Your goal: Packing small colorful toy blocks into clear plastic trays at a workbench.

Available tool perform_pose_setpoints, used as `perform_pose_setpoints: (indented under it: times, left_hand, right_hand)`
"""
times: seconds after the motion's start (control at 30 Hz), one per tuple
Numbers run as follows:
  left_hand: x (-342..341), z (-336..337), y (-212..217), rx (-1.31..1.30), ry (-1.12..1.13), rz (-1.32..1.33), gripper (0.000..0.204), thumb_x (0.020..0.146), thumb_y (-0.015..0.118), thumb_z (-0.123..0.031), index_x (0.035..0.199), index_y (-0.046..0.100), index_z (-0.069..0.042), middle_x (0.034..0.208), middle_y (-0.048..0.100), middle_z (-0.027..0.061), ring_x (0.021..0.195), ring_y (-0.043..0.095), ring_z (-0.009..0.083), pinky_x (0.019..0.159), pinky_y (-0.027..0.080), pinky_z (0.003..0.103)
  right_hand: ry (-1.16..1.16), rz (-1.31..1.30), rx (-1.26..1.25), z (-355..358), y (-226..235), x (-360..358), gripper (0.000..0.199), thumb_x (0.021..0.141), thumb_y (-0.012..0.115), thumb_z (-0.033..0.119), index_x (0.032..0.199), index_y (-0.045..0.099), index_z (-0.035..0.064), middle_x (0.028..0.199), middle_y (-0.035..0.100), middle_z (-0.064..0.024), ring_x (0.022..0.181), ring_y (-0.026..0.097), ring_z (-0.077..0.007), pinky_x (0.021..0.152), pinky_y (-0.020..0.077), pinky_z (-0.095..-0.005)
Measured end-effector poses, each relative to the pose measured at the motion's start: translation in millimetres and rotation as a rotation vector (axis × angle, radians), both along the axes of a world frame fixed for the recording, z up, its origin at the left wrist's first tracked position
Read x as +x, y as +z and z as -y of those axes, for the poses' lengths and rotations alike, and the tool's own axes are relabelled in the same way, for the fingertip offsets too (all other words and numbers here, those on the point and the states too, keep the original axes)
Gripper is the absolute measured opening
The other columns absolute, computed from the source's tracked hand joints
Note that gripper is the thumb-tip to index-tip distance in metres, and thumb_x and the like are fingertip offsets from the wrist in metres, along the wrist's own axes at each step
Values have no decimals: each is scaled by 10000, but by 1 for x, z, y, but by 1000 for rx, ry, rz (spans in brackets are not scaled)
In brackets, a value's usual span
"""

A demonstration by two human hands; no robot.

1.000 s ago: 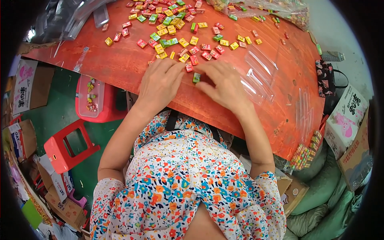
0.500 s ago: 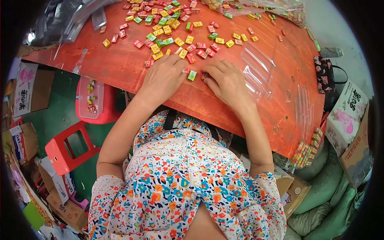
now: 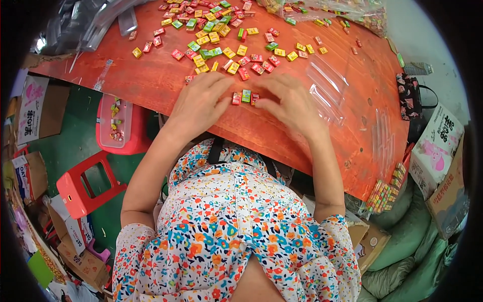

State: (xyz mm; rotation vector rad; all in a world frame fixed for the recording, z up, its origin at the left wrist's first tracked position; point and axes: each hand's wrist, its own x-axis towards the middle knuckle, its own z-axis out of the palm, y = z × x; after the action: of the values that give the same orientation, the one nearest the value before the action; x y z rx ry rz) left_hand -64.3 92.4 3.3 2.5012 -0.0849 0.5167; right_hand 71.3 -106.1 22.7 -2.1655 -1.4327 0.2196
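Note:
Three small candy-sized boxes stand in a short row between my hands on the red tabletop: a red box, a green box and another red box. My left hand is to the left of the row, open, its thumb a little short of the near red box. On the other side my right hand is open too, thumb and fingers parted, its thumb tip close by the right red box; whether it touches cannot be made out. Beyond the fingertips lie loose yellow boxes and red ones.
A heap of red, yellow and green boxes spreads across the far table. Clear plastic sleeves lie right of my hand, more plastic at the far left. Stacked boxes sit by the right corner. A red stool stands left.
The second red box now sits left of the green one, free of my left hand. Both hands have loosened and drawn slightly apart, and the three boxes stand side by side.

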Motion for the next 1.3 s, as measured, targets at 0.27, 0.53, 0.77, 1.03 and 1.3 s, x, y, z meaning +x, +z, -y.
perform_pose_setpoints:
  times: [0.27, 0.53, 0.77, 1.03, 1.3]
  left_hand:
    - [6, 20, -13, 20, -16, -48, 340, 805, 690, -102, 1133, 618, -55, 1044, 605, 129, 1000, 589, 328, 874, 496, 423]
    - [10, 21, -14, -55, -58, -120, 381, 793, 714, -89, 1150, 591, -40, 991, 576, 121, 963, 603, 328, 827, 507, 431]
    - [-3, 14, -10, -121, 65, -124, 358, 788, 727, -101, 1120, 607, -45, 965, 565, 147, 907, 605, 355, 755, 507, 447]
    - [1, 22, -8, -131, 18, -149, 326, 789, 728, -117, 1080, 608, -32, 935, 566, 131, 911, 612, 337, 758, 511, 442]
    - [2, 50, -23, 114, 117, 9, 358, 767, 738, -146, 1076, 618, -10, 999, 554, 112, 928, 565, 281, 798, 502, 391]
  right_hand:
    - [-101, 60, -6, 1, -16, -21, 373, 800, 711, 135, 1157, 635, 61, 1059, 650, -140, 969, 623, -352, 820, 511, -433]
    - [-112, -21, 8, 1, -7, -16, 360, 795, 713, 127, 1141, 637, 63, 1049, 650, -136, 946, 622, -347, 800, 505, -438]
    - [-48, 98, 198, -18, -9, -25, 373, 801, 735, 156, 1147, 645, 50, 1039, 664, -126, 952, 628, -323, 818, 504, -427]
    - [-166, 250, 56, 2, -8, 3, 351, 822, 721, 152, 1154, 651, 61, 1086, 662, -128, 1025, 619, -322, 870, 508, -417]
    - [101, 199, 190, -54, -11, 10, 202, 832, 693, 118, 1027, 690, 63, 1001, 670, -111, 926, 639, -320, 810, 525, -404]
